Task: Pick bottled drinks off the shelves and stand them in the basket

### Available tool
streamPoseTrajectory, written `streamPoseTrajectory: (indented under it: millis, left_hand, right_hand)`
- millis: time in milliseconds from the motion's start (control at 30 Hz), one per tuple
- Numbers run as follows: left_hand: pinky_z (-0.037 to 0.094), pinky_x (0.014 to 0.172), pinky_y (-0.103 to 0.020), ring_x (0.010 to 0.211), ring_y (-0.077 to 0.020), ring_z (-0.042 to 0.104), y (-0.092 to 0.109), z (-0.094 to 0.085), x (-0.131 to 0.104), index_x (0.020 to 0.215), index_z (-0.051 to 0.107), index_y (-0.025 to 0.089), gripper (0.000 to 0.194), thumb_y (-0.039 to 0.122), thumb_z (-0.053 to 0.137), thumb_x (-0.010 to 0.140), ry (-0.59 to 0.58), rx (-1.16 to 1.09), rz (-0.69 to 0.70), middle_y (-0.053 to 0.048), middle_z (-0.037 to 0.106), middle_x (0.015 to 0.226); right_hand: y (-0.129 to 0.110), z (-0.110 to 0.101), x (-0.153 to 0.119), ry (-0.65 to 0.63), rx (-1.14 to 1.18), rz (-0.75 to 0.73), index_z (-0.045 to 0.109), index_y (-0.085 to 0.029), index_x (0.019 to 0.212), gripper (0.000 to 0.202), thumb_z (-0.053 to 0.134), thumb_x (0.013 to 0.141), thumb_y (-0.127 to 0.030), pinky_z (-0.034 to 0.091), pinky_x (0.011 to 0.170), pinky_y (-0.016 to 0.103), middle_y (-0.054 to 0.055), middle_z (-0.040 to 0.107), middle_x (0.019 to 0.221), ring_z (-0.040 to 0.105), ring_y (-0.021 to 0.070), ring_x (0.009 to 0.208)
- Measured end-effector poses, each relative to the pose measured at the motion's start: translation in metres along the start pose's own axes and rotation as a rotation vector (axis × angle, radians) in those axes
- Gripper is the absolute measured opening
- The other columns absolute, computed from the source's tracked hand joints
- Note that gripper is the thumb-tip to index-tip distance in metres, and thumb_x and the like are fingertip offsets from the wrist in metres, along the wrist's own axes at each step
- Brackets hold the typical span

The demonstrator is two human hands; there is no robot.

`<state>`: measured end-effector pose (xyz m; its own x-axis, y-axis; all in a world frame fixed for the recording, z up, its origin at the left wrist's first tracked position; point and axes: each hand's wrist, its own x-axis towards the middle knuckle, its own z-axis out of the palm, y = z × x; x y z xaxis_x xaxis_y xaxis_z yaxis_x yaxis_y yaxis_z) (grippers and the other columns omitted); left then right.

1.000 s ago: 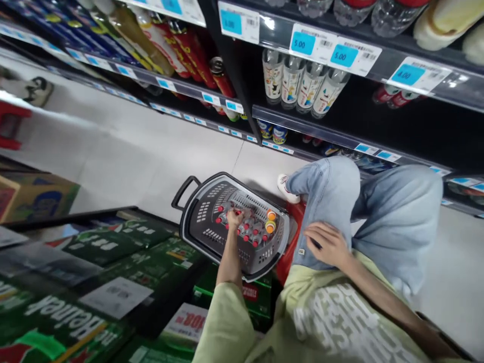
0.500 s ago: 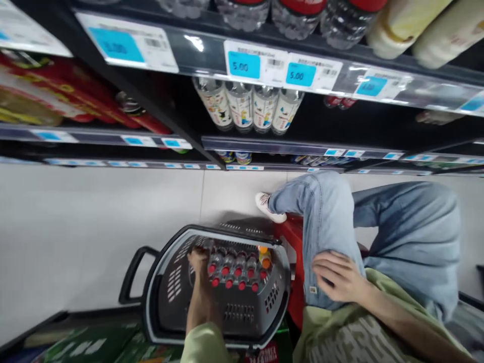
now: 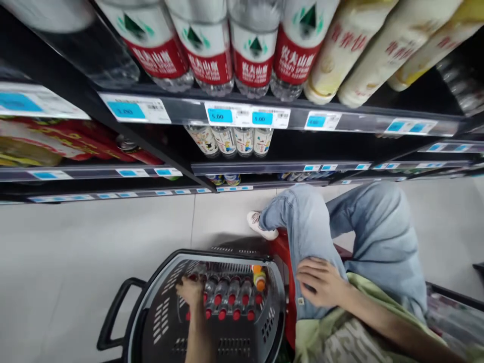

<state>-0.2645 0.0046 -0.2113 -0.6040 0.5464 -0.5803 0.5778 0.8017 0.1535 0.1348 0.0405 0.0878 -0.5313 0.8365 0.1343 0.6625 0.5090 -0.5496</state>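
Inside the grey basket [image 3: 172, 256], at its left part, my left hand [image 3: 190, 290] has its fingers closed on the end of a clear bottle [image 3: 199, 268]; the fingertips are partly hidden. Beside it lie several clear bottles with red caps [image 3: 222, 291] in rows, caps toward me. An orange-capped yellow bottle [image 3: 259, 279] is at the basket's right end. My right hand [image 3: 319, 281] rests on my thigh in blue jeans [image 3: 310, 227], fingers loosely bent and lying flat, holding nothing.
Shelves with price tags [image 3: 247, 116] run across the top. They carry red-and-white labelled water bottles [image 3: 212, 60], cream-coloured bottles [image 3: 338, 50] and small white-labelled bottles [image 3: 244, 140]. The basket's black handle [image 3: 117, 312] sticks out left. A red seat or frame [image 3: 290, 315] is under my legs.
The view has tilted up, showing more of the upper shelf's bottles, and the basket sits lower in the picture. My left hand has shifted slightly left within the basket. My right hand stays on my thigh.
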Motion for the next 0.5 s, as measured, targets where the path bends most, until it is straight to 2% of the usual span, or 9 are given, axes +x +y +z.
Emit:
streamPoseTrajectory:
  millis: [100,133,233,300,333,400,500]
  left_hand:
    - [0.047,0.110,-0.056,0.129,-0.0426,0.059,0.039,-0.012,-0.057,0.110,0.062,0.013,0.037,0.037,0.048,0.085,0.071,-0.194,0.156,-0.025,0.067,0.122]
    - [0.048,0.111,-0.054,0.125,-0.0399,0.063,0.056,-0.014,-0.085,0.111,0.063,0.014,0.038,0.039,0.046,0.088,0.055,-0.305,0.244,-0.023,0.069,0.121]
    - [0.054,0.106,-0.047,0.117,-0.0332,0.069,0.112,-0.015,-0.184,0.116,0.065,0.020,0.041,0.049,0.041,0.098,-0.004,-0.548,0.396,-0.017,0.073,0.121]
    - [0.055,0.105,-0.045,0.117,-0.0304,0.070,0.145,-0.013,-0.242,0.121,0.066,0.025,0.042,0.047,0.035,0.101,-0.072,-0.555,0.543,-0.014,0.073,0.123]
    - [0.056,0.105,-0.045,0.118,-0.0299,0.070,0.158,-0.014,-0.263,0.123,0.066,0.025,0.045,0.044,0.032,0.102,-0.096,-0.529,0.609,-0.014,0.074,0.124]
    - [0.056,0.104,-0.047,0.119,-0.0306,0.071,0.170,-0.019,-0.283,0.126,0.068,0.027,0.048,0.041,0.030,0.100,-0.145,-0.480,0.680,-0.014,0.074,0.125]
    - [0.059,0.099,-0.050,0.113,-0.0341,0.074,0.159,-0.040,-0.271,0.116,0.074,0.031,0.045,0.045,0.038,0.094,-0.231,-0.421,0.748,-0.011,0.078,0.118]
  right_hand:
    - [0.001,0.005,-0.002,0.029,0.009,-0.029,0.067,-0.022,0.096,0.019,0.055,0.087,-0.011,0.058,0.069,0.032,0.002,0.076,0.078,0.073,0.0183,0.077]
    - [0.002,0.007,-0.003,0.030,0.010,-0.041,0.067,-0.023,0.095,0.018,0.056,0.085,-0.012,0.059,0.069,0.032,0.002,0.076,0.078,0.073,0.0183,0.077]
    - [0.004,0.013,-0.004,0.030,0.007,-0.096,0.068,-0.025,0.090,0.015,0.060,0.082,-0.015,0.063,0.070,0.032,0.000,0.077,0.076,0.074,0.0180,0.074]
    - [0.004,0.018,-0.003,0.021,-0.030,-0.136,0.069,-0.027,0.085,0.012,0.062,0.082,-0.019,0.065,0.070,0.030,-0.001,0.077,0.074,0.076,0.0175,0.073]
    - [0.004,0.019,-0.003,0.003,-0.072,-0.142,0.070,-0.029,0.083,0.011,0.062,0.081,-0.021,0.066,0.071,0.029,-0.002,0.077,0.074,0.076,0.0172,0.074]
    - [0.004,0.021,0.000,-0.037,-0.170,-0.146,0.072,-0.032,0.079,0.012,0.063,0.082,-0.024,0.068,0.074,0.026,-0.005,0.079,0.076,0.078,0.0163,0.076]
    - [0.000,0.023,0.003,-0.032,-0.273,-0.227,0.073,-0.037,0.076,0.017,0.063,0.084,-0.025,0.067,0.076,0.022,-0.011,0.081,0.080,0.079,0.0135,0.078]
